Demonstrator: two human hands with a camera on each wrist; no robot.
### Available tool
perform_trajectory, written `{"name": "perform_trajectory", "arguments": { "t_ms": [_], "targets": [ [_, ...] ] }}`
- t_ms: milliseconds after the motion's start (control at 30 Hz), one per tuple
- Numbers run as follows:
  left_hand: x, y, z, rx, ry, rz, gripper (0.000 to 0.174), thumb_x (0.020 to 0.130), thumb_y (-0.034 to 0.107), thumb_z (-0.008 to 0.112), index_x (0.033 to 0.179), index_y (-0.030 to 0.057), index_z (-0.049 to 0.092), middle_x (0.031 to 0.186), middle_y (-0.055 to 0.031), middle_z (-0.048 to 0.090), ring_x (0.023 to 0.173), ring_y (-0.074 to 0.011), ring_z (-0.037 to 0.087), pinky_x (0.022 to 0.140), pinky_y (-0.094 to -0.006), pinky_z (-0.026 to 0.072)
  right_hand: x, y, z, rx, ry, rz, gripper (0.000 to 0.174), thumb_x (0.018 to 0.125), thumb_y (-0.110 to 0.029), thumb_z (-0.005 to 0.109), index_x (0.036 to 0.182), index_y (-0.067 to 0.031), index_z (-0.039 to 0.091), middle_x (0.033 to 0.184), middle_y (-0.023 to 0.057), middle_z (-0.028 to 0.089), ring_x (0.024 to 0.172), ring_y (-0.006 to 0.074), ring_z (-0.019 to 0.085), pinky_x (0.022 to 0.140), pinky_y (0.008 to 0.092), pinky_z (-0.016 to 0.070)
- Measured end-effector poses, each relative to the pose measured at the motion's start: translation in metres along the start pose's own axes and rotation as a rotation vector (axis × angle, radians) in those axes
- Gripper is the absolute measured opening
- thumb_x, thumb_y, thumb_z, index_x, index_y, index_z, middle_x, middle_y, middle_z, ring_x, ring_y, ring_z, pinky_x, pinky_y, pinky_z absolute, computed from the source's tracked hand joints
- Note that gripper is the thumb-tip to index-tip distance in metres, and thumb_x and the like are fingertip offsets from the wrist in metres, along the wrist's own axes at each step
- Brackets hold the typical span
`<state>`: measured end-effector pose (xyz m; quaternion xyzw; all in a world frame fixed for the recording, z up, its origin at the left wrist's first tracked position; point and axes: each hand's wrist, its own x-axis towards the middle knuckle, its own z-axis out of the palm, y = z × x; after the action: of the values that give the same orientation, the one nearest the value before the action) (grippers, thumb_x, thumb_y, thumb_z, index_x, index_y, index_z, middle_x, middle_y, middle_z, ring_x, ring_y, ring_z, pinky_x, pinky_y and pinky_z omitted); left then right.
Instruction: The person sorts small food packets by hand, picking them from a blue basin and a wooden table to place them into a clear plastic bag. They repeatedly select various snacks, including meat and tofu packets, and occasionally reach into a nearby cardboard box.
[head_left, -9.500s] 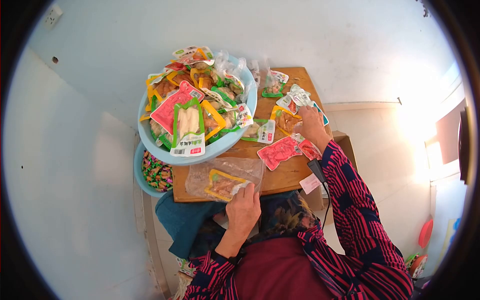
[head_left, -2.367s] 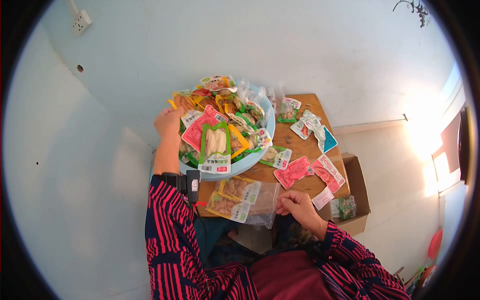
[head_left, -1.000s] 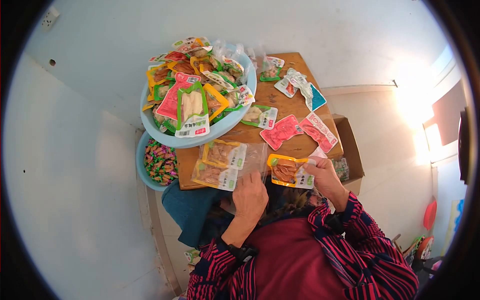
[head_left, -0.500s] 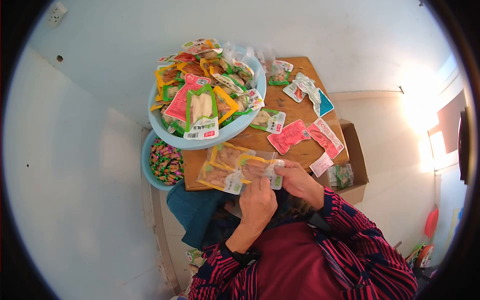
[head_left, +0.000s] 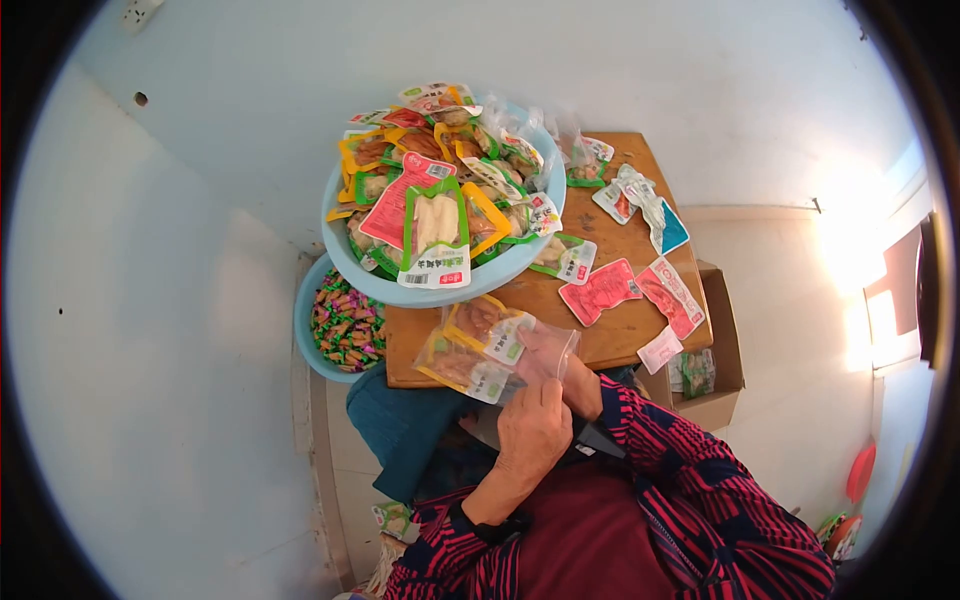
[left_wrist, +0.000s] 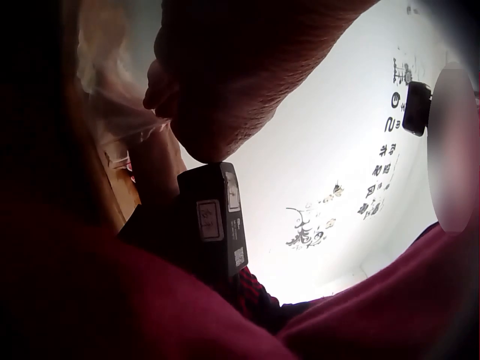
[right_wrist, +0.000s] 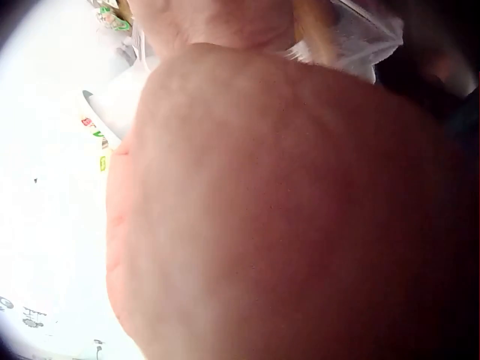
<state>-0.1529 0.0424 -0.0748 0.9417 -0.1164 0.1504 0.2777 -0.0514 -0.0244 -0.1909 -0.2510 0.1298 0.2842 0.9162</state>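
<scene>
A clear plastic bag (head_left: pixel 570 338), with yellow-edged food packets (head_left: pixel 490 322) in it, overlaps the table's front edge. My left hand (head_left: pixel 533 430) pinches the bag's near edge by its mouth. My right hand (head_left: pixel 546 352) reaches inside the bag, its fingers showing blurred through the plastic beside the packets' white ends; I cannot tell whether they grip a packet. The right wrist view is mostly the back of my right hand (right_wrist: pixel 255 195), with my left hand (right_wrist: pixel 217 22) above and the clear bag (right_wrist: pixel 367 37) beyond. In the left wrist view my left hand (left_wrist: pixel 240 67) is dark.
A blue basin (head_left: pixel 400 292) heaped with food packets stands on the wooden table (head_left: pixel 620 345). Red packets (head_left: pixel 600 290) and a small pink packet (head_left: pixel 660 350) lie at right. Below are a basin of wrapped candies (head_left: pixel 345 325) and a cardboard box (head_left: pixel 722 345).
Earlier my left hand reached to the big basin's left side. Then my right hand held a yellow-edged packet beside the bag, brought it to the bag's mouth, and is now inside the bag.
</scene>
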Motion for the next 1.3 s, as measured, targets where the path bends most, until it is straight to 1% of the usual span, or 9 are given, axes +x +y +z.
{"name": "perform_trajectory", "arguments": {
  "t_ms": [200,267,400,467,700,767,1067,1200,1300],
  "targets": [
    [0.000,-0.007,-0.002,-0.047,0.024,-0.001,0.017,0.079,0.002,0.065,0.095,0.0035,0.061,0.076,-0.0126,0.058,0.070,-0.0324,0.063,0.060,-0.0419,0.0521,0.014,0.009,-0.007,-0.137,0.059,-0.103,0.028,0.105,-0.010,0.044,0.131,-0.0018,0.051,0.120,0.0152,0.063,0.111,0.0307,0.064,0.098,0.0462,0.0526],
    [0.001,-0.008,-0.003,-0.043,0.031,-0.005,0.017,0.079,0.002,0.066,0.095,0.0036,0.061,0.077,-0.0124,0.059,0.069,-0.0325,0.063,0.060,-0.0419,0.0522,0.013,0.004,-0.011,-0.360,0.208,-0.027,0.025,0.104,-0.011,0.046,0.126,-0.0036,0.055,0.111,0.0123,0.066,0.101,0.0261,0.066,0.089,0.0430,0.0552],
    [0.004,-0.009,-0.005,-0.048,0.043,-0.022,0.015,0.079,0.002,0.066,0.094,0.0044,0.062,0.078,-0.0118,0.060,0.070,-0.0324,0.064,0.060,-0.0420,0.0526,0.011,-0.002,-0.016,-0.312,0.248,0.057,0.022,0.103,-0.013,0.049,0.122,-0.0051,0.058,0.106,0.0103,0.067,0.093,0.0240,0.066,0.083,0.0415,0.0564],
    [0.005,-0.010,-0.005,-0.059,0.061,-0.022,0.015,0.079,0.002,0.066,0.093,0.0048,0.062,0.078,-0.0117,0.061,0.071,-0.0324,0.064,0.060,-0.0421,0.0528,0.007,-0.001,-0.014,-0.042,0.141,0.067,0.026,0.100,-0.011,0.053,0.125,-0.0049,0.057,0.109,0.0092,0.066,0.096,0.0239,0.066,0.085,0.0392,0.0563],
    [0.006,-0.010,-0.009,-0.064,0.033,-0.055,0.014,0.080,0.002,0.066,0.092,0.0052,0.062,0.081,-0.0124,0.065,0.073,-0.0330,0.066,0.062,-0.0421,0.0538,-0.024,-0.017,0.002,-0.185,-0.200,0.006,0.043,0.097,-0.011,0.058,0.138,-0.0014,0.049,0.127,0.0113,0.062,0.114,0.0241,0.062,0.100,0.0391,0.0516],
    [0.006,-0.011,-0.007,-0.073,0.033,-0.045,0.014,0.080,0.002,0.066,0.092,0.0053,0.062,0.081,-0.0125,0.065,0.074,-0.0333,0.066,0.063,-0.0424,0.0538,-0.033,-0.023,0.019,-0.255,-0.097,-0.037,0.033,0.094,-0.003,0.058,0.126,0.0000,0.057,0.113,0.0089,0.066,0.099,0.0213,0.066,0.088,0.0361,0.0564],
    [0.011,-0.007,-0.012,-0.094,-0.012,-0.033,0.014,0.080,0.003,0.066,0.092,0.0063,0.061,0.082,-0.0126,0.065,0.074,-0.0349,0.066,0.062,-0.0437,0.0532,-0.023,-0.015,0.020,-0.530,0.187,-0.086,0.016,0.097,-0.004,0.053,0.110,0.0021,0.061,0.090,0.0113,0.067,0.074,0.0188,0.069,0.060,0.0321,0.0591],
    [0.022,-0.012,-0.017,-0.137,-0.031,-0.005,0.015,0.081,0.004,0.067,0.096,0.0051,0.063,0.076,-0.0113,0.064,0.066,-0.0312,0.065,0.058,-0.0407,0.0516,-0.027,-0.019,0.024,-0.603,0.238,-0.022,0.018,0.097,-0.004,0.053,0.112,0.0036,0.061,0.093,0.0107,0.068,0.079,0.0197,0.070,0.064,0.0320,0.0599],
    [0.047,-0.014,-0.029,-0.189,0.027,-0.041,0.018,0.084,0.007,0.069,0.101,0.0045,0.065,0.070,-0.0091,0.062,0.059,-0.0253,0.062,0.055,-0.0369,0.0500,-0.040,-0.019,0.026,-0.431,0.102,-0.177,0.024,0.098,-0.005,0.055,0.119,0.0055,0.060,0.097,0.0108,0.070,0.083,0.0216,0.071,0.069,0.0305,0.0599]
  ]
}}
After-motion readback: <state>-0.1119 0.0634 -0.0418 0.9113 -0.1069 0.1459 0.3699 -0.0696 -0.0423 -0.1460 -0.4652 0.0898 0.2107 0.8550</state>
